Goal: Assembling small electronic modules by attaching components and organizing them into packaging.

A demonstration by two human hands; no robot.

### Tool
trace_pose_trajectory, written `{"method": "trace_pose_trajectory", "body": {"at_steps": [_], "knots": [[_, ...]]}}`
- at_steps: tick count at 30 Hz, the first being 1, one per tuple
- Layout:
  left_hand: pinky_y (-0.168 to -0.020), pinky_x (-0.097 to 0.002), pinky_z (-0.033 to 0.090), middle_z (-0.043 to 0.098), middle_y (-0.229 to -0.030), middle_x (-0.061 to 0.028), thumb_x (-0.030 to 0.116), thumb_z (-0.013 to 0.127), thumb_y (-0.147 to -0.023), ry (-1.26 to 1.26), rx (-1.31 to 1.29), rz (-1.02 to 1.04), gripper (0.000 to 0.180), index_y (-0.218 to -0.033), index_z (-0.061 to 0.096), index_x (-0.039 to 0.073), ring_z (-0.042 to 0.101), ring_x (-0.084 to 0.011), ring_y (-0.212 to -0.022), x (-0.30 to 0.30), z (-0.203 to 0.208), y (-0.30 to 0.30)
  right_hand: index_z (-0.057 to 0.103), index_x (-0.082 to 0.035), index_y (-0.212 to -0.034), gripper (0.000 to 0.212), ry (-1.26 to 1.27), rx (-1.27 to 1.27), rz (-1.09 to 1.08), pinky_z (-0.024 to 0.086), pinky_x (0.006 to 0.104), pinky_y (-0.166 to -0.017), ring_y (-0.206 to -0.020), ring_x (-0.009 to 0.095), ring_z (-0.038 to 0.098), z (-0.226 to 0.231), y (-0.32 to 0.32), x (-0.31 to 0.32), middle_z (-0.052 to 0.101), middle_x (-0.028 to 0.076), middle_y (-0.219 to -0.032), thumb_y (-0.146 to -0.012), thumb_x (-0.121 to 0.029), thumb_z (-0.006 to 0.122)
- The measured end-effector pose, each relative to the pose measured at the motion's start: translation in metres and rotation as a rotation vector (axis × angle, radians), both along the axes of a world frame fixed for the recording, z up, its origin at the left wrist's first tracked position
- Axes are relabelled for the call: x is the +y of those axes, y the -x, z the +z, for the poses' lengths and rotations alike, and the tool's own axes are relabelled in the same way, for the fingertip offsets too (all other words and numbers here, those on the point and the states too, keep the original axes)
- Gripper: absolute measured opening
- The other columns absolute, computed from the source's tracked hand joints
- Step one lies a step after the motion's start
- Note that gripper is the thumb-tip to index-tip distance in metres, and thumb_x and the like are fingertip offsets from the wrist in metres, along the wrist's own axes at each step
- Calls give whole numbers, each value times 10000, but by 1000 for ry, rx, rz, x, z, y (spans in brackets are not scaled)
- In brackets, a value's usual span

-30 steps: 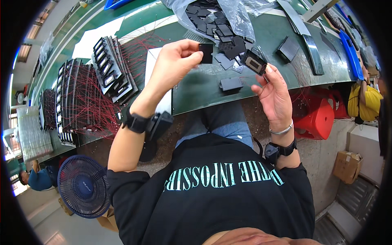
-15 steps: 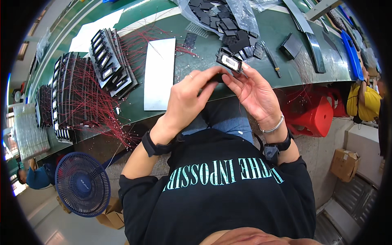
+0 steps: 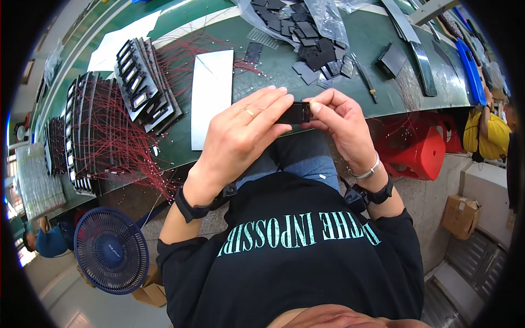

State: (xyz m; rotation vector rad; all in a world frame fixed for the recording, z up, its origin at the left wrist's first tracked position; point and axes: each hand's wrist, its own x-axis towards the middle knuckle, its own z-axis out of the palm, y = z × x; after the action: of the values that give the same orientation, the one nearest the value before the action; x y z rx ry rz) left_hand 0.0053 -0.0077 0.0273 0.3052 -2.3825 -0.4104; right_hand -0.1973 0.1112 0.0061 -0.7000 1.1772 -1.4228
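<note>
Over the near edge of the green table, I hold a small black rectangular housing (image 3: 297, 113) level between both hands. My left hand (image 3: 238, 123) is closed on its left end, with the fingers laid along the top and the thumb below. My right hand (image 3: 344, 120) pinches the right end between thumb and fingers. A dark, smooth face of the housing shows; the left end is hidden under my fingers. Beyond my hands lies a heap of flat black plates (image 3: 314, 52), partly inside a clear plastic bag (image 3: 328, 22).
On the left stand rows of black parts (image 3: 101, 120) with tangled red wires (image 3: 136, 158). A white board (image 3: 212, 98) lies beside them. A thin pen-like tool (image 3: 365, 79) and a black finned block (image 3: 391, 61) lie right. Below are a red stool (image 3: 421, 153) and blue fan (image 3: 112, 249).
The housing has come down toward me and turned, so its white oval face no longer shows. My left hand has shifted onto its left end; the right hand now pinches the right end.
</note>
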Motion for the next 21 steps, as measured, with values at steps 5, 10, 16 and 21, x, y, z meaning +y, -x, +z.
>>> {"method": "trace_pose_trajectory", "body": {"at_steps": [5, 10, 16, 21], "knots": [[-887, -368, 581, 706, -1209, -138, 100, 815, -776, -160, -42, -21, 480, -1234, 680, 47, 701, -305, -1087, 2, -12, 1, 615, 1, -1032, 113, 0, -5, -22, 610, 298, -837, -896, 121, 682, 0, -7, -4, 687, 90, -1054, -998, -107, 617], [-885, -373, 585, 722, -1159, -137, 142, 807, -791, -173, -36, -13, 453, -1215, 684, 42, 706, -288, -1074, 4, -18, 4, 617, 3, -1032, 113, -18, -26, -2, 618, 304, -819, -884, 124, 684, -4, -9, -6, 685, 90, -1053, -992, -102, 626], [-880, -370, 587, 720, -1158, -146, 147, 805, -796, -157, -42, -24, 453, -1216, 680, 29, 706, -290, -1073, 4, -19, 4, 619, 1, -1026, 102, -37, -35, 1, 620, 299, -809, -888, 118, 678, -9, -9, -6, 684, 91, -1051, -989, -93, 626], [-877, -370, 589, 715, -1162, -156, 139, 803, -797, -130, -63, -18, 458, -1220, 675, 19, 706, -296, -1073, 4, -19, 6, 619, 0, -1022, 97, -16, 4, -3, 620, 301, -812, -903, 116, 675, -10, -8, -8, 685, 91, -1049, -988, -90, 625]]}}
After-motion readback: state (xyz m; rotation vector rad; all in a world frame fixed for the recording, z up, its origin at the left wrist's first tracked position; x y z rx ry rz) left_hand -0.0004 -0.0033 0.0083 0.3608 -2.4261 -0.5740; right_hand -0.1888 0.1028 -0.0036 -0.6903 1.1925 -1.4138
